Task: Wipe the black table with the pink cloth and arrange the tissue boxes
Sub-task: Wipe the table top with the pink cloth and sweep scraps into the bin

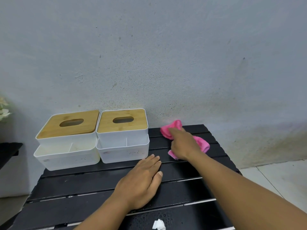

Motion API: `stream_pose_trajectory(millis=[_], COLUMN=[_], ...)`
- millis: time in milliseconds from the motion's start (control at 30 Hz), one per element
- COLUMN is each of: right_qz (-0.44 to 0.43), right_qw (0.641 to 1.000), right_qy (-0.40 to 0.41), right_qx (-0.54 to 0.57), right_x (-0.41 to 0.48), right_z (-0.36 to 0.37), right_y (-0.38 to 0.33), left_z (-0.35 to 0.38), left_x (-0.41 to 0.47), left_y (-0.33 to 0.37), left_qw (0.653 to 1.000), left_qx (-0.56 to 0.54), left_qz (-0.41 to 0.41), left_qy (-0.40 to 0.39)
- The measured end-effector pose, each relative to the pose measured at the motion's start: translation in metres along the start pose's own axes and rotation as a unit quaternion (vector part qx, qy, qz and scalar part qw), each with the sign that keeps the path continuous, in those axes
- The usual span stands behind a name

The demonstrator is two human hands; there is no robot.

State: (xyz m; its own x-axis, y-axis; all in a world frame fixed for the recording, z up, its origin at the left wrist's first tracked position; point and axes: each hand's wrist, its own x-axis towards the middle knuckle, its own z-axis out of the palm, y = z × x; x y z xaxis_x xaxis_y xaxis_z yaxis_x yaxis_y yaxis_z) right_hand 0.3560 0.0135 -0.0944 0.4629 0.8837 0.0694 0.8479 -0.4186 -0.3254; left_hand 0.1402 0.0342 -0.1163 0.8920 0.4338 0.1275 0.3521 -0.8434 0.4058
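The black slatted table [93, 183] fills the lower middle of the view. Two white tissue boxes with wooden lids stand side by side at its far left: the left tissue box [66, 140] and the right tissue box [123, 135]. My right hand [184, 145] presses on the crumpled pink cloth [201, 142] at the far right of the table, near the wall. My left hand [141, 183] lies flat on the table's middle, palm down, fingers together, holding nothing.
A grey wall [149, 55] stands right behind the table. A small crumpled white tissue [159, 224] lies at the table's near edge. Pale floor tiles [274, 176] show to the right. A dark shelf edge [10, 148] and a plant [4, 110] are at the left.
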Motion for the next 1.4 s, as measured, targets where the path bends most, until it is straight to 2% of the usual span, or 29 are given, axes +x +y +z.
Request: stream_pose_trajectory(millis=[133,200,267,367,433,467,567,633,667,733,800,867,900,967,1100,1167,1233,1333,1400], right_qz=[-0.161,-0.175,-0.127,0.01,0.049,0.032,-0.124,-0.149,-0.128,-0.025,0.109,0.183,0.19,0.152,-0.043,-0.095,-0.071,0.065,0.112], right_qw=[0.984,0.98,0.99,0.999,0.998,0.999,0.991,0.986,0.99,0.999,0.992,0.981,0.978,0.985,0.999,0.994,0.995,0.996,0.99], right_qy=[-0.076,-0.085,-0.047,0.032,0.033,0.02,-0.056,-0.07,-0.051,0.009,0.058,0.069,0.071,0.081,-0.003,-0.042,-0.037,0.057,0.083], right_qx=[0.032,0.037,0.045,0.0,-0.016,-0.001,0.007,0.018,0.021,0.041,0.032,-0.019,-0.038,-0.027,0.016,0.042,0.056,0.037,0.006], right_x=[-0.015,-0.014,-0.004,0.008,0.008,0.005,-0.006,-0.007,-0.007,-0.005,-0.003,-0.001,-0.002,-0.005,-0.009,-0.003,0.004,0.008,0.008], right_z=[0.01,0.008,0.004,0.004,0.008,0.011,0.014,0.003,-0.002,-0.012,-0.018,-0.015,-0.011,0.001,0.011,0.006,0.0,-0.009,-0.01], right_y=[0.001,0.014,0.029,0.025,0.003,-0.008,-0.017,0.001,0.015,0.046,0.067,0.068,0.061,0.04,0.002,0.01,0.034,0.059,0.051], left_z=[0.0,-0.001,-0.001,-0.001,0.0,0.001,0.001,0.0,-0.001,-0.001,-0.001,-0.001,-0.001,-0.001,-0.001,-0.002,-0.002,-0.004,-0.004], left_x=[0.0,0.0,0.0,-0.001,-0.001,-0.002,-0.001,-0.002,-0.002,-0.002,-0.003,-0.003,-0.003,-0.003,-0.003,-0.004,-0.004,-0.004,-0.005], left_y=[0.0,0.001,0.002,0.002,0.001,0.001,0.0,0.002,0.002,0.004,0.004,0.004,0.004,0.005,0.007,0.007,0.008,0.009,0.009], left_qw=[1.0,1.0,1.0,1.0,1.0,1.0,1.0,1.0,1.0,1.0,1.0,1.0,1.0,1.0,0.999,0.999,0.999,0.999,0.999], left_qx=[0.006,0.007,0.004,0.005,0.01,0.011,0.016,0.014,0.012,0.007,0.007,0.01,0.011,0.013,0.015,0.016,0.015,0.012,0.012], left_qz=[-0.002,-0.002,-0.001,0.003,0.005,0.006,0.009,0.007,0.006,0.002,-0.003,-0.005,-0.006,-0.007,-0.01,-0.009,-0.009,-0.011,-0.01], left_qy=[0.001,0.001,0.001,0.009,0.012,0.012,0.015,0.017,0.018,0.017,0.017,0.015,0.016,0.018,0.031,0.033,0.034,0.033,0.03])
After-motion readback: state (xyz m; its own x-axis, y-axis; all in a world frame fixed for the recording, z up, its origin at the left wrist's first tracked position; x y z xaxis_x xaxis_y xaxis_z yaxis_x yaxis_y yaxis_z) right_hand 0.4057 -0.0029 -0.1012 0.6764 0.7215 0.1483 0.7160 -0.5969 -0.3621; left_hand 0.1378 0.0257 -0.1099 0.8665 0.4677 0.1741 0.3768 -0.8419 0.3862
